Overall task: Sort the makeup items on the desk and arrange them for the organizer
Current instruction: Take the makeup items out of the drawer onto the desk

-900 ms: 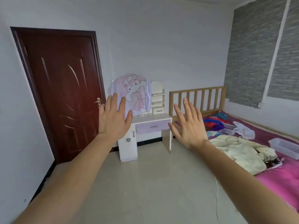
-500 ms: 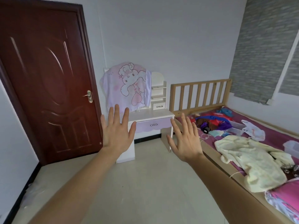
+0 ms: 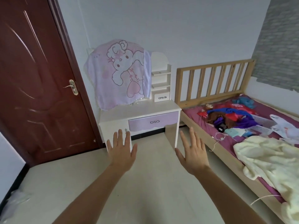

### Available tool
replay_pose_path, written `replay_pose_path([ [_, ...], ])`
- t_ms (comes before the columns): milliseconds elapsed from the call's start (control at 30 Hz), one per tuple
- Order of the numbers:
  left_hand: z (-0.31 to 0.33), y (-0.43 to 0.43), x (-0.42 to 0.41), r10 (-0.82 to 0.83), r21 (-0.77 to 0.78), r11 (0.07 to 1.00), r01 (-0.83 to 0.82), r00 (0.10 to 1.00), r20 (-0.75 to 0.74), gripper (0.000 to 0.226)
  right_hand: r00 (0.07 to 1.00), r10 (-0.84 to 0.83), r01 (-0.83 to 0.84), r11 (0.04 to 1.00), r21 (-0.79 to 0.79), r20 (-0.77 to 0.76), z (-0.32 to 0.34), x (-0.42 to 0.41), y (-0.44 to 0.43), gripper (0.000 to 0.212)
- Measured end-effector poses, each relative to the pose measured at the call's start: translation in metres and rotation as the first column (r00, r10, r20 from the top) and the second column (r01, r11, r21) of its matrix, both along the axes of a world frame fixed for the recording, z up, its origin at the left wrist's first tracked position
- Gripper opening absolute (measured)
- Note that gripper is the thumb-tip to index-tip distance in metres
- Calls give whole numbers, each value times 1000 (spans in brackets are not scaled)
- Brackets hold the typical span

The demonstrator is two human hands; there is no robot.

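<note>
— How far along is the sorting?

— Not begun, by my reading. I'm out on the open floor, short of the desk (image 3: 139, 110), which stands against the far wall between the door (image 3: 37, 94) and the bed (image 3: 215, 65). Nothing is in hand.

— And the hands?

— Both are raised ahead of me, backs toward the camera. My left hand (image 3: 121, 151) has its fingers straight and spread and holds nothing. My right hand (image 3: 193, 152) is the same: flat, splayed, empty. In the view the left one overlaps the desk's lower cabinet, but I judge it's well in front of it, not touching.

— Can you see the makeup?

— No. The desk top looks bare white from here, apart from a pink rabbit cloth (image 3: 119, 75) draped over its back and a little shelf unit (image 3: 161, 84) beside that. Any items may be hidden under the cloth's hem or in the lilac drawer (image 3: 153, 122), or they're too small to tell. I can't pick out an organizer either.

— And the bed?

— There's a heap of coloured clothes (image 3: 226, 115) and a cream blanket (image 3: 267, 160), plus small bits near them that I can't identify.

— So what's left?

— All of it, I'd say: reach the desk, find the items, sort them, lay them out.
</note>
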State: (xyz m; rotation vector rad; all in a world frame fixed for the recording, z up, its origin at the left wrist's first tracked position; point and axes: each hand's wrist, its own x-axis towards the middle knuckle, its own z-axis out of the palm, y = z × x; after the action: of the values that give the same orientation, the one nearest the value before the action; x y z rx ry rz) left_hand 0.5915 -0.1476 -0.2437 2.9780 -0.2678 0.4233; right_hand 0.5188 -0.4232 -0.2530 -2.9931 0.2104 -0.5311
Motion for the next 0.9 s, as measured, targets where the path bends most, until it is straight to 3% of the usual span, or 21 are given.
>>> replay_pose_path([
  [133, 2, -51, 86, 56, -33, 998, -59, 994, -91, 83, 999, 6, -5, 1000, 17, -53, -2, 88, -45, 74],
  [300, 8, -98, 180, 13, -94, 995, -21, 996, -85, 74, 996, 48, -44, 997, 62, -80, 16, 208, -87, 79],
  [467, -29, -122, 281, -34, -160, 987, 10, 988, -149, 88, 988, 102, -78, 978, 191, -119, -11, 319, -103, 85],
  [600, -66, -136, 381, -29, -158, 987, -6, 976, -216, 86, 979, 78, -20, 956, 291, -190, -46, 414, -109, 88],
  [733, -96, -153, 488, -10, -208, 976, -66, 938, -346, 71, 954, 32, 110, 888, 446, -299, -78, 514, -114, 83],
  [800, -108, -161, 534, -8, -286, 948, -139, 888, -460, 71, 934, 14, 189, 828, 528, -357, -90, 557, -117, 83],
  [900, -125, -171, 596, -29, -332, 929, -164, 862, -506, 74, 905, 30, 261, 749, 609, -425, -107, 608, -123, 82],
])
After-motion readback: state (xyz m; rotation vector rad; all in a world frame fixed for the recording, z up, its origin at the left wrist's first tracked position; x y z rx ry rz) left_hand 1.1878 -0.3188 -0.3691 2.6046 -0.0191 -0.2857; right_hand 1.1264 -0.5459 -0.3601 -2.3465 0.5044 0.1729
